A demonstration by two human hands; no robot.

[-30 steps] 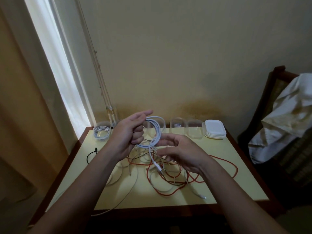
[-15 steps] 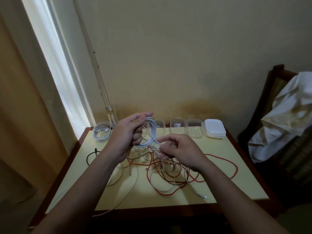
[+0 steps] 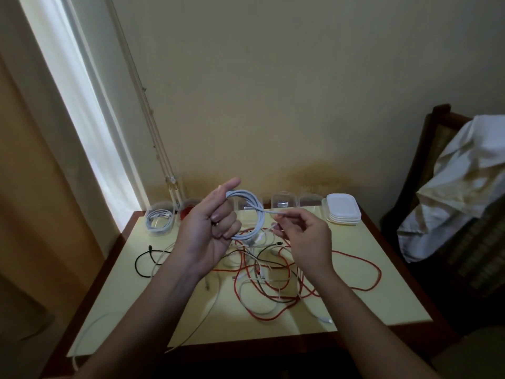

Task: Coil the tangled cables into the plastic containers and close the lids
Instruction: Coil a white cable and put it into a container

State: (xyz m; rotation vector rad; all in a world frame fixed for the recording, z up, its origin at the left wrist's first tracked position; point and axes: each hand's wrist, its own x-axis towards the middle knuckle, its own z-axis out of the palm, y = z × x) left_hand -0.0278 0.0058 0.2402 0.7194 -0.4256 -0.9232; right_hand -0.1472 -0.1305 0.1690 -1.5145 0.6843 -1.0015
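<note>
Over the worktop (image 3: 388,305) and its red-and-white tangle (image 3: 262,272), we're gripping the white cable coil (image 3: 258,214) in our left hand (image 3: 210,228), right hand (image 3: 306,236) pinching its tail (image 3: 273,212); we're risking the loops springing apart if that left grip slackens, or the tail snagging the tangle.

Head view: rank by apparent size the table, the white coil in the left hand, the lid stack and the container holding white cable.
1. table
2. white coil, though it is held nearer the camera
3. lid stack and container holding white cable: these look alike, so they are not ranked.
</note>
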